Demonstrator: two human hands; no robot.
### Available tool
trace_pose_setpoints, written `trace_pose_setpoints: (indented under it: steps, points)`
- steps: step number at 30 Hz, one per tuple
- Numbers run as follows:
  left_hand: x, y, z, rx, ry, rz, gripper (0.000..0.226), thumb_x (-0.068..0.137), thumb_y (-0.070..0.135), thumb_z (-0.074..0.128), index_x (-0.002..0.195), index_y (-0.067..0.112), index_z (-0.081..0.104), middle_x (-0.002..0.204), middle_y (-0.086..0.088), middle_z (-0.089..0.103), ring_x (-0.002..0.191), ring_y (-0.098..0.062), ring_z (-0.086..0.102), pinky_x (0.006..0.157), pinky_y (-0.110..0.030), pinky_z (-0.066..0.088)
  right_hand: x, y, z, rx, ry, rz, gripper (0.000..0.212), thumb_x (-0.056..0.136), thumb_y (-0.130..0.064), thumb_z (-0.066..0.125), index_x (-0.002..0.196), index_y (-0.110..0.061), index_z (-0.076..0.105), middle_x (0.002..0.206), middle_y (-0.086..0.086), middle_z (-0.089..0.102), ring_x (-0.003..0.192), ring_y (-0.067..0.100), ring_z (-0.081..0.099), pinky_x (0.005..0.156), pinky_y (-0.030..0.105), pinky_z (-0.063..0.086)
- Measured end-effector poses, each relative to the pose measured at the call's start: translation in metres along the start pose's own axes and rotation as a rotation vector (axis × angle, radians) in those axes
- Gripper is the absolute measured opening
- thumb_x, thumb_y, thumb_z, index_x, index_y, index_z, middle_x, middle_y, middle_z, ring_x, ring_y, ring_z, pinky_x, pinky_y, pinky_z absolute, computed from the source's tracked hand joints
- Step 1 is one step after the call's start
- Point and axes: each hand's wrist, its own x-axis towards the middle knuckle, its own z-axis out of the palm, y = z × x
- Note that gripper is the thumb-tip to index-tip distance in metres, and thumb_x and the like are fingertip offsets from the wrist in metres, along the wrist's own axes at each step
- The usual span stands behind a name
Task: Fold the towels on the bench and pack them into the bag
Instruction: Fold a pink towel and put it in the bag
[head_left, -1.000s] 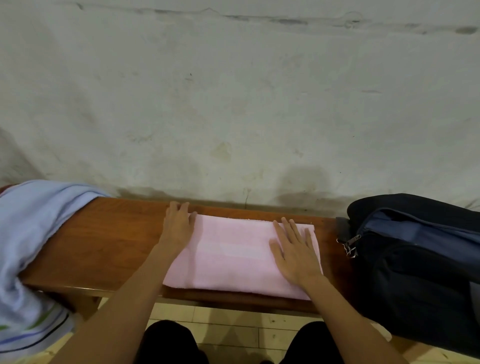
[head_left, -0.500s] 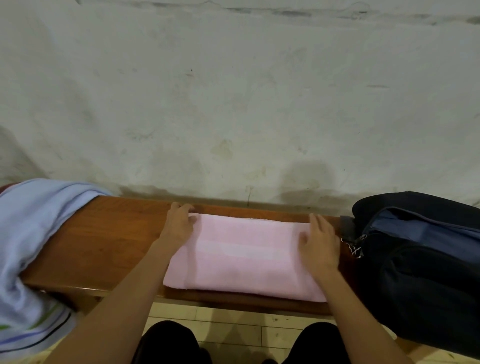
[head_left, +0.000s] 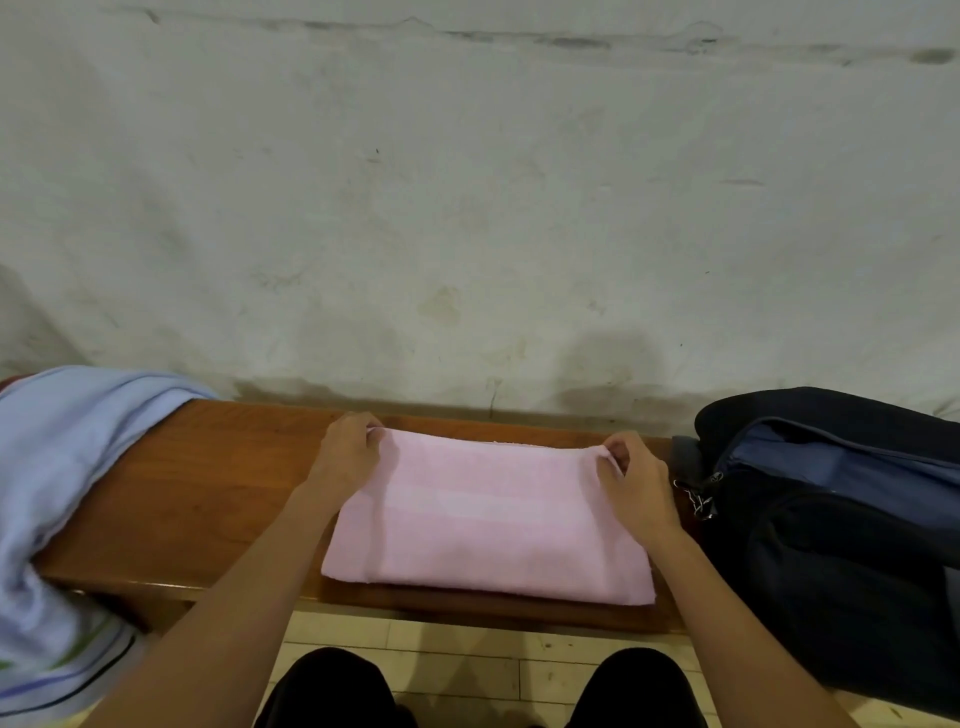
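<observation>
A folded pink towel (head_left: 488, 519) lies flat in the middle of the wooden bench (head_left: 197, 493). My left hand (head_left: 348, 457) pinches its far left corner. My right hand (head_left: 636, 483) pinches its far right corner with curled fingers. A dark navy bag (head_left: 841, 535) sits on the bench just right of the towel, its top flap open and a metal clip hanging near my right hand. A light blue towel (head_left: 62, 493) is heaped at the bench's left end and hangs over the front edge.
A stained whitish wall (head_left: 467, 208) rises directly behind the bench. Pale wooden floor (head_left: 457, 654) shows below the bench front, with my dark-clad knees at the bottom edge.
Both hands lay flat on the pink towel a second ago. They slid out to its far corners, the right one moving right, and now their fingers curl and pinch the cloth.
</observation>
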Motion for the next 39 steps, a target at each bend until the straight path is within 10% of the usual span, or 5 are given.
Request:
trace_pose_setpoints:
  steps: [20, 34, 39]
  points:
    - [-0.015, 0.003, -0.004, 0.111, 0.095, 0.056, 0.020, 0.094, 0.003, 0.054, 0.100, 0.001, 0.073, 0.102, -0.016, 0.066, 0.092, -0.030, 0.061, 0.084, -0.038, 0.049, 0.001, -0.003, 0.015, -0.147, 0.118, 0.082, 0.006, 0.096, -0.009, 0.058, 0.091, -0.013, 0.057, 0.092, 0.006, 0.061, 0.071, 0.010, 0.054, 0.055, 0.020, 0.038]
    - [-0.029, 0.010, 0.009, -0.147, 0.190, -0.139, 0.023, 0.098, 0.004, 0.051, 0.115, 0.003, 0.066, 0.115, -0.011, 0.052, 0.100, -0.025, 0.054, 0.085, -0.026, 0.041, 0.003, 0.002, 0.022, -0.132, 0.243, 0.073, 0.022, 0.097, -0.002, 0.052, 0.111, -0.012, 0.066, 0.118, 0.009, 0.060, 0.099, 0.024, 0.058, 0.077, 0.032, 0.048]
    - [-0.035, 0.022, 0.012, 0.149, 0.201, 0.011, 0.038, 0.092, 0.001, 0.055, 0.129, 0.009, 0.062, 0.133, -0.013, 0.055, 0.123, -0.031, 0.047, 0.103, -0.041, 0.044, -0.003, -0.009, 0.026, -0.367, 0.200, -0.147, 0.037, 0.090, 0.005, 0.057, 0.124, -0.005, 0.064, 0.131, 0.013, 0.059, 0.121, 0.030, 0.054, 0.098, 0.040, 0.046]
